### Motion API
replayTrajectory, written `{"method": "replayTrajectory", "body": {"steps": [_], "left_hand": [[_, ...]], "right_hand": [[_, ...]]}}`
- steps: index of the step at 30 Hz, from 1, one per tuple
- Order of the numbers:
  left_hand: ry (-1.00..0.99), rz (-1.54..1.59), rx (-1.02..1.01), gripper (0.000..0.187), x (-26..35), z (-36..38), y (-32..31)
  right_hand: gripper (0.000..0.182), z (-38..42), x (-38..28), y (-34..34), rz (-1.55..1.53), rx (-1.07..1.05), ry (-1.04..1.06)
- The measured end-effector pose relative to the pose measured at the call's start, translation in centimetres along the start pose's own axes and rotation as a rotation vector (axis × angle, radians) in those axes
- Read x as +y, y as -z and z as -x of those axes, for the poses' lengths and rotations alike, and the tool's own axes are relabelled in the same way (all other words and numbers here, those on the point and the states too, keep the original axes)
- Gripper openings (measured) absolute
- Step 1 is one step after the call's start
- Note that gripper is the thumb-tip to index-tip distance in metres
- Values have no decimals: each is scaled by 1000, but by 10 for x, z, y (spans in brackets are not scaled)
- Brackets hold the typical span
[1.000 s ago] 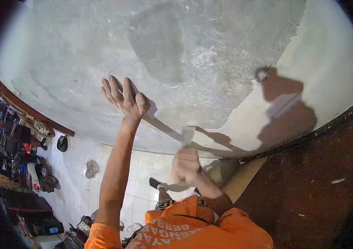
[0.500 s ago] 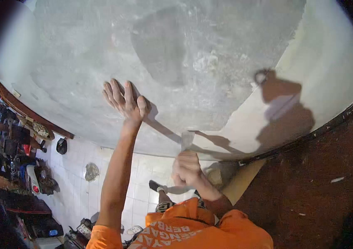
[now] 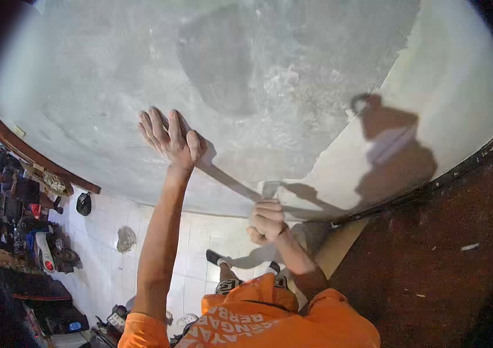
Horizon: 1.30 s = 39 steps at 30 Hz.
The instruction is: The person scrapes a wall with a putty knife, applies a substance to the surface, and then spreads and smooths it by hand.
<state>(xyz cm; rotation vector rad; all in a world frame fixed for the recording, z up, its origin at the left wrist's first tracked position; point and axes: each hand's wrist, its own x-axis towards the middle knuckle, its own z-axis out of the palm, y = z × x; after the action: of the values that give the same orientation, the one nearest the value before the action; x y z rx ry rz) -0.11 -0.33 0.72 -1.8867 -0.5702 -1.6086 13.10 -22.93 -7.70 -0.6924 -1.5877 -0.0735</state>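
Observation:
My left hand [image 3: 168, 139] lies against the wall [image 3: 118, 69], its fingers stretched out on the grey, bare surface. Lower and to the right, my right hand [image 3: 268, 221] is closed in a fist around a scraper [image 3: 269, 189]. Only the flat blade shows above the knuckles, and the handle is hidden in the fist. The blade tip is right at the wall, near the lower corner where the grey area borders the pale paint layer [image 3: 339, 177].
White floor tiles [image 3: 159, 267] lie below, with a dark rough patch [image 3: 125, 239]. A black bag [image 3: 84, 203] stands near the wall's foot. Far left are a scooter [image 3: 46, 252] and clutter. A dark brown surface [image 3: 426, 255] with pale flakes spreads at right.
My right hand has moved slightly up and to the right with the scraper. My left hand keeps its place on the wall, while the view has shifted a little.

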Motion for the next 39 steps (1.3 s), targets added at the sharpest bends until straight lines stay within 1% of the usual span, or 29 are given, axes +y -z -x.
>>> {"method": "replayTrajectory", "body": {"steps": [3, 4, 6, 8, 9, 10, 12, 15, 16, 17, 18, 19, 21, 23, 25, 26, 27, 28, 29, 30, 31, 32, 34, 35, 37, 39], "left_hand": [[13, -6, -27, 58, 1, 1, 3], [1, 4, -4, 58, 1, -3, -1], [-2, -17, -9, 57, 0, 0, 1], [8, -9, -25, 57, 0, 4, 4], [17, -5, -16, 57, 2, 2, 3], [13, -3, -7, 57, 1, 0, 0], [9, -12, -19, 57, 1, 2, 3], [-3, -7, -22, 57, 0, 2, 3], [-6, 1, -35, 57, 0, 2, 5], [-4, 4, -31, 57, 1, 2, 5], [-7, 7, -20, 57, 2, 1, 4], [-15, 11, -8, 58, 0, -1, 2], [-4, 3, -24, 58, -3, 1, 1], [-2, 5, -31, 58, -2, 3, 4], [11, -1, -38, 57, -2, 4, 4], [6, 8, -26, 58, -2, 2, 5], [3, 16, -8, 58, 1, 0, 3], [-2, 15, 3, 58, -1, -3, 1], [-1, 13, -17, 58, -1, 0, 4], [-3, 9, -26, 58, 0, 1, 4], [-7, 9, -9, 58, -2, -1, -2], [-3, 1, -5, 57, -2, 1, -2], [-23, -18, -8, 56, -1, 0, 3], [-19, -17, -14, 56, 0, 1, 6], [-12, -16, 2, 56, 1, -1, 3], [-23, -12, 20, 55, -2, -8, -2]], "right_hand": [[25, -1, -1, 1, 12, -54, 26], [22, -2, -2, 0, 46, 10, 100], [19, -1, -17, 9, -90, -70, 27], [21, 18, 0, 4, -48, -81, -11], [24, 9, 6, 6, 1, -98, -27], [19, 0, 6, 2, -55, -3, 52], [21, 0, -14, 5, -87, 12, 58], [22, -6, -11, 8, -134, 38, 87], [18, 17, 11, 8, -57, 7, -66], [19, 33, 23, 10, 17, -12, -149], [23, 31, 27, 12, 92, -39, -232], [23, 32, 23, 11, 98, -32, -220], [23, 22, 0, 13, -103, 11, -105], [22, -3, -21, 20, -22, 38, 9], [21, 4, -20, 27, -37, 36, -53], [21, 18, 1, 29, -52, 31, -71], [21, 12, 3, 31, -49, 29, -65], [21, 4, 5, 27, -46, 7, -15], [31, 1, -2, 26, -44, -14, 14], [31, 1, -16, 39, 5, -142, -63], [31, -7, -21, 39, 12, -141, -47], [26, -12, -28, 35, 17, 11, 13], [15, -1, -17, 36, 8, 139, 24], [15, 15, -7, 40, 8, 137, 17], [10, 37, 16, 48, -38, -11, -407], [16, 57, 11, 43, -190, 57, -547]]}}
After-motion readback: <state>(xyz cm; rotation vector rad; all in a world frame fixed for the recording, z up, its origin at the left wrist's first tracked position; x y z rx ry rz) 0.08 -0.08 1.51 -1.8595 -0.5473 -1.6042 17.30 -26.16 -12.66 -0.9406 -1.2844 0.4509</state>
